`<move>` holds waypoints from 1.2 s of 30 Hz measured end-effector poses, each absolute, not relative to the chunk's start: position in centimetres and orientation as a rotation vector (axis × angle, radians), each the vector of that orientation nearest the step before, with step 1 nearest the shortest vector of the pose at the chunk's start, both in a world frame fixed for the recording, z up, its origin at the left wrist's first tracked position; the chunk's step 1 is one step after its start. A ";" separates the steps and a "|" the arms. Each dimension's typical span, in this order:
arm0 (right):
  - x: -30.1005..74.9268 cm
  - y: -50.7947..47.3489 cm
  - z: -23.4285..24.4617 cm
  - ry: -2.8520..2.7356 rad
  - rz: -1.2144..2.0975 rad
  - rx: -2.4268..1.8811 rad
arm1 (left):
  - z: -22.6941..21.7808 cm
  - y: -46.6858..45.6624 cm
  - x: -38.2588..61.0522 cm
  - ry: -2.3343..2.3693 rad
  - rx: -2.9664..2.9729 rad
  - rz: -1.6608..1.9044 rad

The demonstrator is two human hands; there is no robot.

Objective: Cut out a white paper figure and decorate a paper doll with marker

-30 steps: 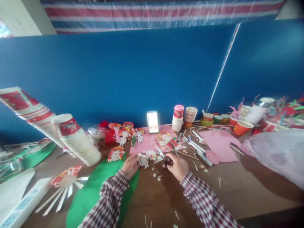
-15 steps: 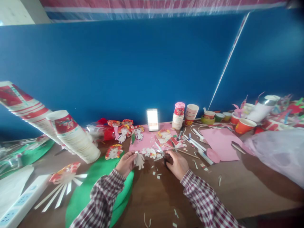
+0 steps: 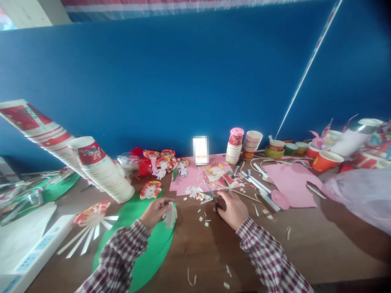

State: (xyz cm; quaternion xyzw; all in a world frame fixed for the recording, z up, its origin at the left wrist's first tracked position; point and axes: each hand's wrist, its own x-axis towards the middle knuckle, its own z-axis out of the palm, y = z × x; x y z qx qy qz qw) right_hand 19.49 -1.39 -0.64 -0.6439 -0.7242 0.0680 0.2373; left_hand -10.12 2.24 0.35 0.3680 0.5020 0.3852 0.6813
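My left hand (image 3: pixel 154 211) pinches a small white paper cut-out figure (image 3: pixel 170 215) and holds it over the edge of a green paper sheet (image 3: pixel 143 240). My right hand (image 3: pixel 233 208) is closed on the black handles of a pair of scissors (image 3: pixel 214 196), whose blades point up and left and rest on the brown table (image 3: pixel 305 244). Small paper scraps (image 3: pixel 203 219) lie between my hands. Both sleeves are checked red and white.
A pink sheet (image 3: pixel 195 181) with more cut-out figures lies behind my hands. Leaning stacks of paper cups (image 3: pixel 100 171) are at left, upright cup stacks (image 3: pixel 235 145) and bowls (image 3: pixel 325 160) at back right, pens (image 3: pixel 256 185), a plastic bag (image 3: pixel 363 195) at right.
My left hand has carried the white cut-out figure left and down, away from the scissors, onto the green sheet. My right hand has lowered the scissors to the table.
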 end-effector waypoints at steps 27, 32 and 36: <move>21.0 -5.4 3.8 -2.382 0.115 -2.131 | -0.4 0.2 -12.6 1.680 2.082 0.595; 21.5 -4.6 4.0 -2.439 0.267 -2.008 | -0.7 -0.4 -13.1 1.659 2.060 0.607; 21.6 -3.8 4.8 -2.504 0.402 -1.857 | -1.6 -0.7 -13.6 1.629 1.887 0.707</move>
